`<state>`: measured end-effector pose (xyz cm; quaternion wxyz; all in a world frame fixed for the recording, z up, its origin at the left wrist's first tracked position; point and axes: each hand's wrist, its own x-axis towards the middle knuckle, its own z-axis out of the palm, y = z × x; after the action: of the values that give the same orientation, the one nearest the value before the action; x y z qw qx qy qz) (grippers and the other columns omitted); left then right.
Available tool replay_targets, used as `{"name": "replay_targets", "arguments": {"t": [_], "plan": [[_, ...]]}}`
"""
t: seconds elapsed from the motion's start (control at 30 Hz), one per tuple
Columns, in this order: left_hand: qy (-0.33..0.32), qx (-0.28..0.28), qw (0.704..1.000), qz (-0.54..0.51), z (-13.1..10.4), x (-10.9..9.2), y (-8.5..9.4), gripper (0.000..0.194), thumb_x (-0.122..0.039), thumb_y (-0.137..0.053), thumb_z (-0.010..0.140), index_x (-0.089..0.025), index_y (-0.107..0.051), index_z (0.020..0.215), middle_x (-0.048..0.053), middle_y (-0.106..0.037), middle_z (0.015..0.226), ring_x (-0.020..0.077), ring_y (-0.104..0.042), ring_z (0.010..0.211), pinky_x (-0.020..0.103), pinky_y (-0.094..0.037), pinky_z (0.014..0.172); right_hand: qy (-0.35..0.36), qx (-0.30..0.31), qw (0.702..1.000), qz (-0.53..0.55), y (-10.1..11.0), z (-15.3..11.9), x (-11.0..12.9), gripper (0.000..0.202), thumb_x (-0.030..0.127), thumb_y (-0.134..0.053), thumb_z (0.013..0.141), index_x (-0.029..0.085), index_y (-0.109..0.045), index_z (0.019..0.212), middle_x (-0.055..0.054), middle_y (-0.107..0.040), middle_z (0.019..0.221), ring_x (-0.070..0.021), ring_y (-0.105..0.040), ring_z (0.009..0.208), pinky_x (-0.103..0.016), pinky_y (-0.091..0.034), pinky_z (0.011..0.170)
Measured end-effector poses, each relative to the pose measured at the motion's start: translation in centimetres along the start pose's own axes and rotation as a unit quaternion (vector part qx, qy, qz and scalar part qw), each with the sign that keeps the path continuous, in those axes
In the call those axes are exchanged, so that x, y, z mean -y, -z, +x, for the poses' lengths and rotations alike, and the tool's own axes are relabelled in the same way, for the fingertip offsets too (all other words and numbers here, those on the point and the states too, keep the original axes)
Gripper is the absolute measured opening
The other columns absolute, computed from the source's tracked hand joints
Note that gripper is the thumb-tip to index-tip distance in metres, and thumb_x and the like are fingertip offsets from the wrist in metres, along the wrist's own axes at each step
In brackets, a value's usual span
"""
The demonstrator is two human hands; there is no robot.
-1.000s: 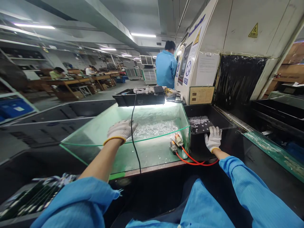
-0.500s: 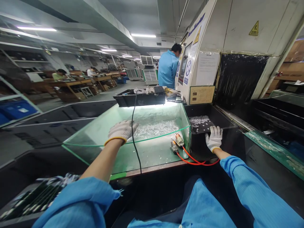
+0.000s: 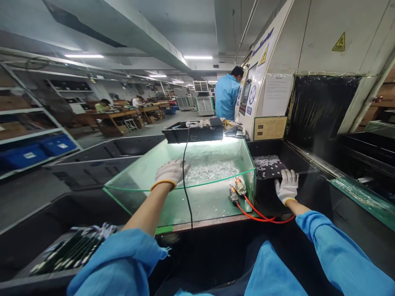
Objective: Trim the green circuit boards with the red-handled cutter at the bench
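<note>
My left hand (image 3: 172, 171), in a white knit glove with a yellow cuff, lies over the front rim of a glass tank (image 3: 129, 181). Its fingers stretch inside, above many small clear pieces (image 3: 212, 170) on the bottom; the fingertips are partly hidden behind a black cable (image 3: 185, 176). To the right, my gloved right hand (image 3: 286, 186) rests at the front edge of a black tray (image 3: 262, 173), fingers extended and slightly apart. Small pale flat pieces (image 3: 267, 161) are scattered in that tray. I see nothing held in either hand.
Two air guns (image 3: 237, 190) with red hoses (image 3: 262, 218) stand at the tank's front right. A black bin (image 3: 196, 135) sits behind the tank. A large machine (image 3: 324, 37) fills the right. A person in blue (image 3: 227, 96) stands beside it. Grey crates (image 3: 40, 218) are at left.
The view has swung left and slightly up, so the scene appears further right and lower. Both hands keep about the same places on the tank rim and the tray edge.
</note>
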<state>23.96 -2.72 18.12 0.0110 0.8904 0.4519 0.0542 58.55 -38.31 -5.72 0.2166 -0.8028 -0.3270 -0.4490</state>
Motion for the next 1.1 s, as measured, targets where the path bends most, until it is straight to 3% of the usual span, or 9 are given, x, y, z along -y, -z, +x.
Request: {"name": "replay_targets", "arguments": {"t": [0.43, 0.7, 1.1], "plan": [[0.009, 0.014, 1.000, 0.008, -0.04, -0.17, 0.20, 0.072, -0.058, -0.028, 0.100, -0.018, -0.051, 0.155, 0.014, -0.049, 0.160, 0.0368, -0.049, 0.142, 0.050, -0.040, 0.117, -0.007, 0.013, 1.000, 0.002, -0.20, -0.06, -0.13, 0.065, 0.039, -0.048, 0.095, 0.007, -0.044, 0.152, -0.023, -0.049, 0.148, -0.0418, -0.030, 0.147, -0.069, -0.020, 0.121], [-0.003, -0.009, 1.000, 0.003, 0.36, 0.22, -0.20, 0.070, -0.058, -0.033, 0.100, -0.016, -0.057, 0.150, 0.016, -0.054, 0.155, 0.0401, -0.054, 0.137, 0.054, -0.045, 0.114, -0.001, 0.001, 1.000, 0.002, 0.03, 0.05, 0.08, 0.063, 0.040, -0.048, 0.097, 0.007, -0.045, 0.150, -0.023, -0.052, 0.145, -0.0419, -0.031, 0.146, -0.069, -0.020, 0.121], [0.005, -0.007, 1.000, 0.012, 0.74, 0.46, -0.70, 0.071, -0.059, -0.029, 0.100, -0.019, -0.054, 0.152, 0.012, -0.051, 0.158, 0.0363, -0.052, 0.140, 0.051, -0.042, 0.116, -0.003, 0.001, 1.000, -0.001, -0.03, 0.03, 0.04, 0.063, 0.040, -0.048, 0.097, 0.008, -0.045, 0.151, -0.022, -0.052, 0.145, -0.0417, -0.032, 0.146, -0.069, -0.020, 0.121]]}}
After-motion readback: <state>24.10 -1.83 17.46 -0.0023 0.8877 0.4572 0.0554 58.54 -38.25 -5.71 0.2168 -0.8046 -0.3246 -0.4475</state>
